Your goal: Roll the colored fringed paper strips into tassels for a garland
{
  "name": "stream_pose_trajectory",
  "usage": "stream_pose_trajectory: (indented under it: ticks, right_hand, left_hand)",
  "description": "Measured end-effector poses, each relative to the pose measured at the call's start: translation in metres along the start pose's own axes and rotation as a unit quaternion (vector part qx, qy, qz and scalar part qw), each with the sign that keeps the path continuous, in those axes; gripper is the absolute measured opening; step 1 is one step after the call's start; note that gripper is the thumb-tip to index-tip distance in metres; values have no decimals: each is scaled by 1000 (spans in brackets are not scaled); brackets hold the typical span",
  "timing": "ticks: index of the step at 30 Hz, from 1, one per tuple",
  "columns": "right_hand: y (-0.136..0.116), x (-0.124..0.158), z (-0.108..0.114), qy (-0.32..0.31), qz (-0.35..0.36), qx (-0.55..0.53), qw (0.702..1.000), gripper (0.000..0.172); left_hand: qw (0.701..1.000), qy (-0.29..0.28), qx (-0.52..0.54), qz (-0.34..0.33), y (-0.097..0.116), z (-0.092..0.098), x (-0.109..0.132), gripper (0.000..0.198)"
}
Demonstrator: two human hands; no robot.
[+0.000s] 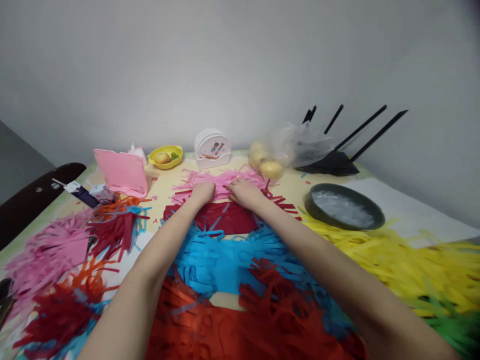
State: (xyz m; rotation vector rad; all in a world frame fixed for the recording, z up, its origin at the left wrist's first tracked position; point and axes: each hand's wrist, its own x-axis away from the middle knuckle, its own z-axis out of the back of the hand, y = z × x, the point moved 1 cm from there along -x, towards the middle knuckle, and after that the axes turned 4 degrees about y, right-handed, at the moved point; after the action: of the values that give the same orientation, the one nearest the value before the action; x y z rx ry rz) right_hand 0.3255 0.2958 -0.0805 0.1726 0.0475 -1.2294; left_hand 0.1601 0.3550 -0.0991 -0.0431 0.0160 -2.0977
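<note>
Both arms reach forward over layers of fringed, paper-like sheets. My left hand (203,193) is curled at the left part of the pink fringed sheet (225,178), its fingertips partly hidden. Beside it, my right hand (245,194) has its fingers bent down onto the same sheet, gripping it. Under and nearer than the pink one lies a dark red fringed sheet (236,220) with a pale tape-like strip across it. Closer still are a blue fringed sheet (225,257) and a red-orange fringed sheet (213,327).
Yellow fringe (405,262) and a dark bowl (345,206) holding clear plastic lie right. Fringed bundles (62,245) cover the left, near a pink tablet case (122,172). Behind stand a yellow fruit dish (180,152), a white holder (213,161), bagged yellow fruit (270,169) and black sticks (378,134).
</note>
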Motion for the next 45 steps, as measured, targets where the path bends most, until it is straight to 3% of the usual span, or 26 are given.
stream_pose_trajectory:
  ticks: [8, 21, 31, 37, 45]
  right_hand:
    - [8, -12, -18, -6, -10, 12, 1000, 44]
    - [9, -20, -14, -15, 25, 13, 999, 34]
    - [11, -21, -18, -22, 27, -1, 999, 34]
    - [14, -22, -18, -31, 19, 4, 999, 25]
    - [14, -27, -17, -40, -8, -2, 999, 31]
  left_hand:
    - [999, -10, 35, 13, -4, 4, 0, 35]
    - [996, 37, 79, -21, 15, 13, -5, 29]
    - [992, -29, 119, -25, 8, 0, -16, 30]
    - [989, -54, 133, -27, 6, 1, -22, 31]
    - [987, -64, 146, -31, 8, 9, -24, 32]
